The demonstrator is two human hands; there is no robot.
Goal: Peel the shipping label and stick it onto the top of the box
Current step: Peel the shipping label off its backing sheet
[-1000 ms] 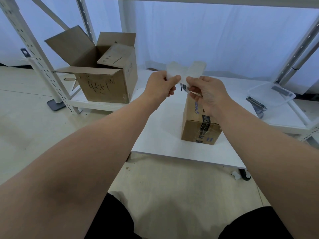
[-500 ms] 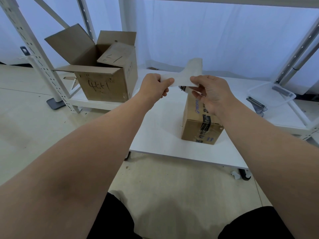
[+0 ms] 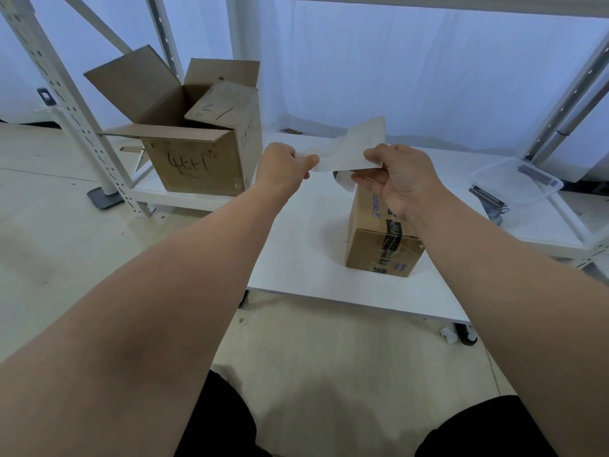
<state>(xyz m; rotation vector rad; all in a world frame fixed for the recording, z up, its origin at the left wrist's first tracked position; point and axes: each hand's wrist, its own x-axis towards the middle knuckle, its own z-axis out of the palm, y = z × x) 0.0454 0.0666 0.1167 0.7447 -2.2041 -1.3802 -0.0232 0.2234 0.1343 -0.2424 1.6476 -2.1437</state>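
Shipping label (image 3: 354,150) is held in the air between both hands. The left hand (image 3: 281,166) pinches its left end with thumb against curled fingers, and the right hand (image 3: 400,179) pinches its near right edge, the sheet apparently pulled taut so that sticker and backing can part. The box (image 3: 379,249) stands taped shut on the counter (image 3: 296,245) at about 5 o'clock from the label, under the right hand, probably kept close for sticking. An open carton (image 3: 194,166) sits at 10 o'clock and a clear tray (image 3: 514,186) at 3 o'clock.
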